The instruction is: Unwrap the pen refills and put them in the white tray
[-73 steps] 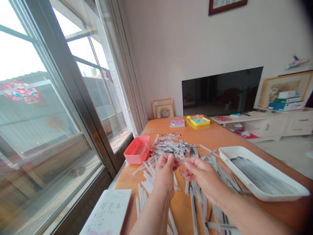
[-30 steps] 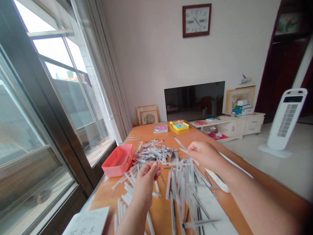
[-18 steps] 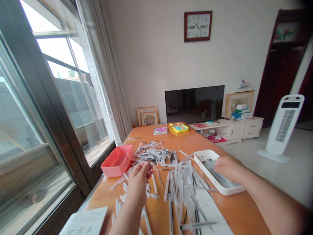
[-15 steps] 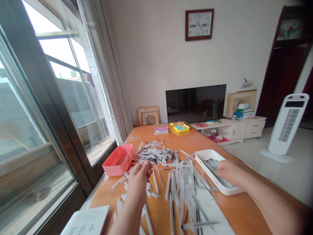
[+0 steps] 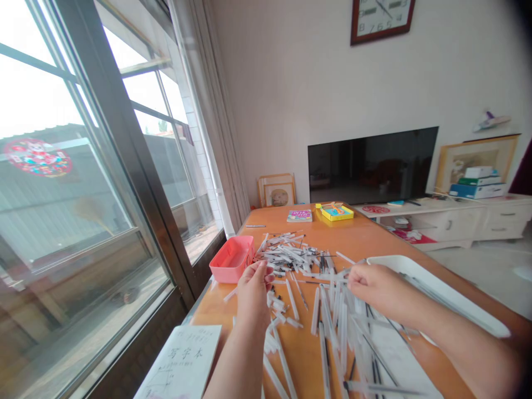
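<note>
A heap of clear plastic pen tubes and thin dark refills (image 5: pixel 299 260) lies spread over the orange wooden table (image 5: pixel 366 235). My left hand (image 5: pixel 254 291) hovers over the near part of the heap, its fingers curled together with the thumb; what they pinch is hidden. My right hand (image 5: pixel 372 285) is closed over the tubes just left of the white tray (image 5: pixel 449 296), and one clear tube (image 5: pixel 336 274) pokes out leftward from its fingers. The tray holds several dark refills laid side by side.
A pink plastic bin (image 5: pixel 231 258) stands at the table's left edge by the window (image 5: pixel 83 183). A white exercise book (image 5: pixel 183 360) lies at the near left corner. A yellow box (image 5: pixel 336 211) and a small book (image 5: pixel 300 215) sit at the far end, before the television (image 5: pixel 372 164).
My right hand has come back from the white tray to the heap of tubes and closed on one. The left hand has stayed over the heap. My view has swung left and down.
</note>
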{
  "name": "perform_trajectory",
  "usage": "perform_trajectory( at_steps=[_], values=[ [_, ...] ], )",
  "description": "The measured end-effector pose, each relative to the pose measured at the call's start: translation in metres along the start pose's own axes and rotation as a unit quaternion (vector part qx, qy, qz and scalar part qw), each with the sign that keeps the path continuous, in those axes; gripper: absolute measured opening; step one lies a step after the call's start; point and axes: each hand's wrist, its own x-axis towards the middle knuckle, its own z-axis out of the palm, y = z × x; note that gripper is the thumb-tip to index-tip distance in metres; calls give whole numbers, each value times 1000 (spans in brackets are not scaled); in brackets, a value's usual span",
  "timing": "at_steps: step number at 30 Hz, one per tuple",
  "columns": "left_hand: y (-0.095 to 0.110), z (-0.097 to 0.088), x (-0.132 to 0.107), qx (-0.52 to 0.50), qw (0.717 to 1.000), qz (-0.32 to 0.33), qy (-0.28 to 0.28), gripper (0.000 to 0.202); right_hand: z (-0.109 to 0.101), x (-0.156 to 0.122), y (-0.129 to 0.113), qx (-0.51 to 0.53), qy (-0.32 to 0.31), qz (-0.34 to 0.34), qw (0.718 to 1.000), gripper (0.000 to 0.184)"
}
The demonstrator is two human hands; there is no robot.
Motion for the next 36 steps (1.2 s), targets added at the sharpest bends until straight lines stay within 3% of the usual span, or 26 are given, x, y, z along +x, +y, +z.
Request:
perform_trajectory(
  at_steps=[3, 6, 15, 20, 28, 36],
  values=[
    [2, -4, 2, 0, 1000, 2, 7, 38, 28, 0, -34, -20, -81, -69, 994, 10],
    [2, -8, 5, 0, 1000, 4, 17, 36, 53, 3, -56, -45, -105, -101, 988, 10],
    [9, -14, 10, -41, 998, 14, 50, 39, 101, 32, -91, -153, -112, -54, 980, 16],
    [10, -17, 13, -44, 997, 17, 66, 35, 115, 34, -102, -171, -115, -34, 978, 19],
    [14, -21, 16, -34, 994, 23, 102, 34, 115, 48, -118, -140, -111, -38, 983, 20],
    [14, -23, 17, -40, 992, 19, 117, 33, 146, 68, -148, -100, -122, -22, 987, 32]
  ],
)
